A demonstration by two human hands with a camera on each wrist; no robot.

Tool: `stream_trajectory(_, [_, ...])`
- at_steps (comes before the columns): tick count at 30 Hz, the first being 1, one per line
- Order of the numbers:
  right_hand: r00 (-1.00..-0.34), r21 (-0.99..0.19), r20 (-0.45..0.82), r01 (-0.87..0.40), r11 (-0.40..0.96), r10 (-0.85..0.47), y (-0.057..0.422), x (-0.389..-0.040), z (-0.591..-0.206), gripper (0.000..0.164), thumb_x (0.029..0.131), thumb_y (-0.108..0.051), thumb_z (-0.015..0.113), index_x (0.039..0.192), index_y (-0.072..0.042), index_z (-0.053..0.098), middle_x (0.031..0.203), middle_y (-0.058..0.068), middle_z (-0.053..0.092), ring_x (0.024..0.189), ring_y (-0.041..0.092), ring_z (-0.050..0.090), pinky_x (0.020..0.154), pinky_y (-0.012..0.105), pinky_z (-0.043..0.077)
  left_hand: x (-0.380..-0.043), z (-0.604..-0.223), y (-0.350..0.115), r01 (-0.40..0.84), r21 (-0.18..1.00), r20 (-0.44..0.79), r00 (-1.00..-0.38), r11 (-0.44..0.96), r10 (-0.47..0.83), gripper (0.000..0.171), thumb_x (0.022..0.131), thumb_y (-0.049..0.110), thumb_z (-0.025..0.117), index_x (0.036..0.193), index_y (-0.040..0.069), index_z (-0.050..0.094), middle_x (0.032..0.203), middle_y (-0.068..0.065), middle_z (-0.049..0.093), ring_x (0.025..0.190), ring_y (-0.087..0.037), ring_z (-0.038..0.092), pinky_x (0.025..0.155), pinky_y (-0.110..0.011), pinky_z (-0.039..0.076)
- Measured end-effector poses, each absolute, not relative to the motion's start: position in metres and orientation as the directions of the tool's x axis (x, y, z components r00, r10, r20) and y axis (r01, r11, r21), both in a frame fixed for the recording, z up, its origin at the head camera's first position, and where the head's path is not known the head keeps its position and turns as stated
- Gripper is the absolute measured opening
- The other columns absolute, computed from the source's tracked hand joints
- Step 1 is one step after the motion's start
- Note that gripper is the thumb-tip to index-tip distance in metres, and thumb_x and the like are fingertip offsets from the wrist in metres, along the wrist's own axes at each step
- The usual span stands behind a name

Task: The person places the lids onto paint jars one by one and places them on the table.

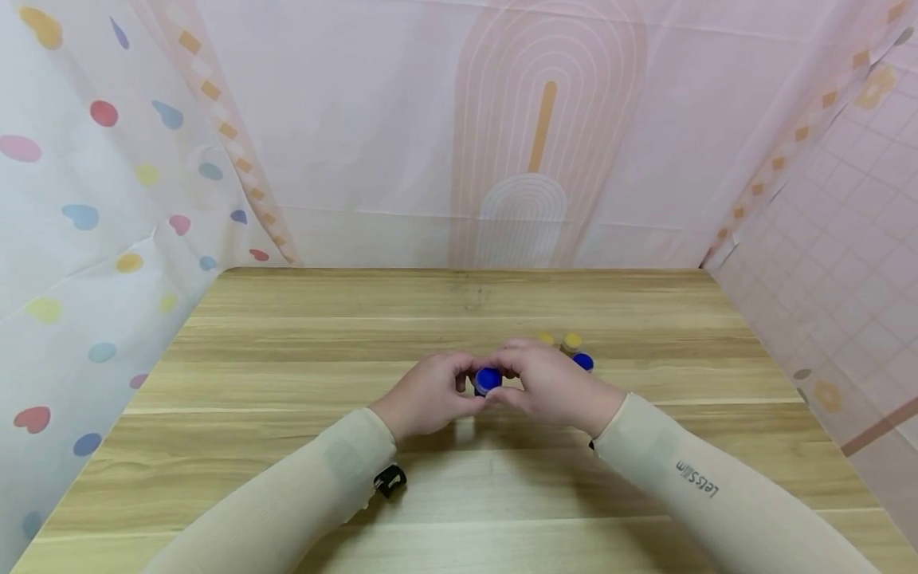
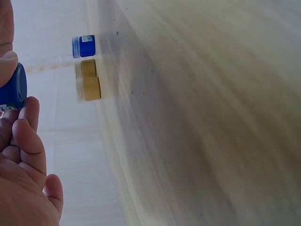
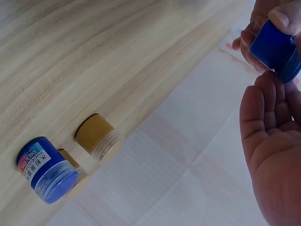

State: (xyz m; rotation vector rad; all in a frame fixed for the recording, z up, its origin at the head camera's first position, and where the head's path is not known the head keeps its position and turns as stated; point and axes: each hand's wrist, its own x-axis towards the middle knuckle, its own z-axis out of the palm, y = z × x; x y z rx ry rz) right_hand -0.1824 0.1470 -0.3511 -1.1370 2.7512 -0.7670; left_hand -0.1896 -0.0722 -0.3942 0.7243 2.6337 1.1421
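Observation:
A blue-lidded paint jar (image 1: 488,381) is held between both hands, just above the middle of the table in the head view. My left hand (image 1: 436,392) grips it from the left, its fingers curved about the side. From the right, my right hand (image 1: 548,384) holds the same jar with thumb and fingers around the lid end. In the right wrist view the blue jar (image 3: 275,47) looks tilted, its clear-rimmed lid toward the right hand (image 3: 275,127). The left wrist view shows only part of the jar (image 2: 13,89), beside the left hand (image 2: 26,160).
Beyond the right hand stand another blue paint jar (image 3: 47,169) with a printed label and two yellow ones, the nearer yellow jar (image 3: 99,136) apart from it. The wooden table (image 1: 287,343) meets patterned cloth walls (image 1: 358,143) at the back and sides.

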Motion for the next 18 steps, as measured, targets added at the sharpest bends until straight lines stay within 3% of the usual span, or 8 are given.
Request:
stream_trajectory(8, [-0.787, -0.437, 0.118, -0.589, 0.68, -0.606, 0.1443, -0.1808, -0.35, 0.032, 0.091, -0.033, 0.084, 0.111, -0.011, 0.074, 0.101, -0.002, 0.069, 0.092, 0.014, 0.065, 0.082, 0.031, 0.056, -0.19, -0.3946, -0.071, 0.353, 0.732, 0.029, -0.871, 0.583, 0.491, 0.021, 0.09, 0.029, 0.084, 0.105, 0.02, 0.073, 0.083, 0.004, 0.061, 0.075, -0.013, 0.053, 0.063, -0.024, 0.043])
stream_trajectory(14, [-0.727, -0.464, 0.137, -0.647, 0.605, -0.672, 0.15, -0.183, -0.3493, 0.047, 0.092, -0.027, 0.084, 0.132, -0.009, 0.071, 0.114, 0.002, 0.071, 0.105, 0.022, 0.069, 0.091, 0.035, 0.058, -0.1909, -0.3942, -0.0711, 0.384, 0.719, 0.055, -0.862, 0.579, 0.503, 0.021, 0.088, 0.026, 0.086, 0.102, 0.019, 0.072, 0.08, 0.003, 0.059, 0.072, -0.012, 0.052, 0.063, -0.024, 0.042])
stream_trajectory(18, [-0.694, -0.47, 0.128, -0.671, 0.573, -0.708, 0.152, -0.184, -0.3489, 0.042, 0.096, -0.018, 0.078, 0.136, -0.008, 0.069, 0.118, 0.002, 0.071, 0.105, 0.017, 0.069, 0.09, 0.031, 0.058, -0.1908, -0.3933, -0.0717, 0.386, 0.72, 0.055, -0.86, 0.577, 0.507, 0.024, 0.088, 0.029, 0.086, 0.105, 0.019, 0.073, 0.081, 0.002, 0.059, 0.073, -0.012, 0.052, 0.062, -0.023, 0.042])
